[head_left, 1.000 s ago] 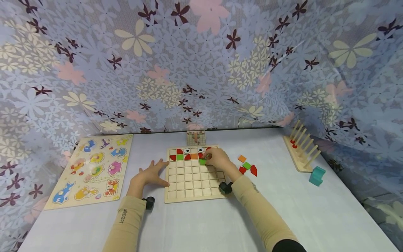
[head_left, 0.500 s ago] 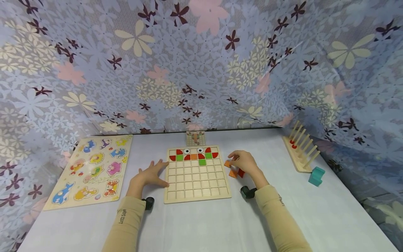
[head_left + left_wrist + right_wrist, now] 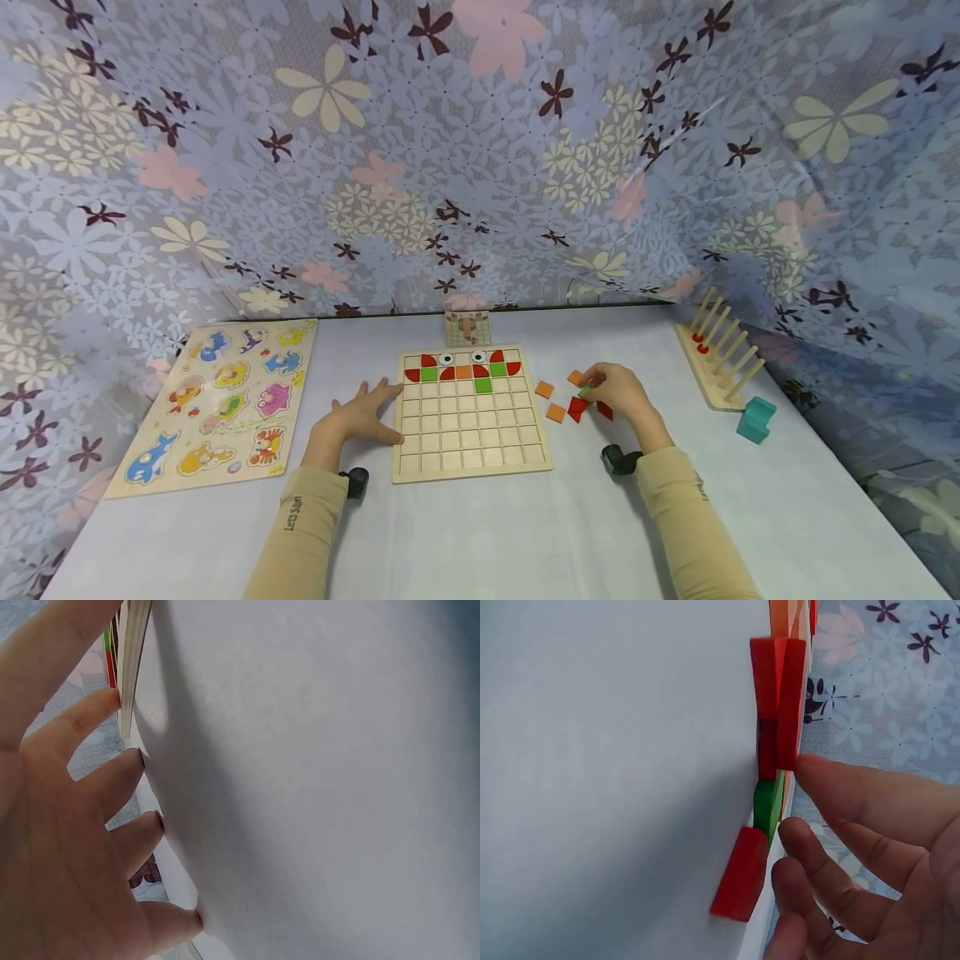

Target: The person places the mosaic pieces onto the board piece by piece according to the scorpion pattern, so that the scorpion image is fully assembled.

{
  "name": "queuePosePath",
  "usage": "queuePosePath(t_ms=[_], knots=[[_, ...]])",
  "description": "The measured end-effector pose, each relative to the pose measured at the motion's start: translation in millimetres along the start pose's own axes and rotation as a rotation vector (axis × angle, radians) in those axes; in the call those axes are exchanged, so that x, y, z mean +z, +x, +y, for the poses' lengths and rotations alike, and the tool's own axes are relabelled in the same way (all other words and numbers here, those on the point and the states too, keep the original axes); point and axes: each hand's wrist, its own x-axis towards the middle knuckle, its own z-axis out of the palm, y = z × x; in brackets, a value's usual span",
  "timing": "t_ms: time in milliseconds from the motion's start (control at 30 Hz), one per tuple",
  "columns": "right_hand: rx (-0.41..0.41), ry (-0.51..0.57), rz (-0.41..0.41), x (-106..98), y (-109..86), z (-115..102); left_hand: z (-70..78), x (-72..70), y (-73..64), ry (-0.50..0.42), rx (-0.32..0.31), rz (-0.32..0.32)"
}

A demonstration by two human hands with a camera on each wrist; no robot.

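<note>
A square wooden grid board lies flat on the table; red, green, orange and eye-printed tiles fill part of its upper rows. My left hand is spread at the board's left side, with thumb and index fingertips at its edge. My right hand is over the loose tiles right of the board, its fingers slightly bent and apart. In the right wrist view, the thumb touches the end of a red tile. Another fingertip is close to a green tile, and a second red tile lies near the fingers.
Loose orange tiles lie beside the board. A small pattern card stands behind it. To the left is an animal puzzle board. A pegged wooden stand and a teal block are at the right.
The right hand has moved right from the board to the loose tiles, uncovering the red and green tiles in the upper right rows. The left hand has stayed at the board's edge.
</note>
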Motion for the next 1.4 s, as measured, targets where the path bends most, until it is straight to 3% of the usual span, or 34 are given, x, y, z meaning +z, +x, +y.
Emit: queuePosePath(t_ms=[500,733,900,1133,1400], knots=[[0.039,-0.028,-0.031,4.1,0.9,4.5,-1.0,1.2,-2.2,-0.01,0.005,-0.005],[0.035,0.048,-0.005,3.6,3.5,-5.5,-1.4,1.4,-2.2,-0.002,-0.002,-0.006],[0.013,0.138,0.045,4.1,5.6,-24.7,-0.5,1.8,-2.3,0.001,-0.01,-0.008],[-0.041,0.182,0.061,18.1,13.5,-58.4,-1.3,1.4,1.0,0.003,-0.014,-0.006],[-0.135,0.238,-0.023,49.0,27.1,-99.2,-3.0,0.8,2.6,0.0,-0.001,-0.005]])
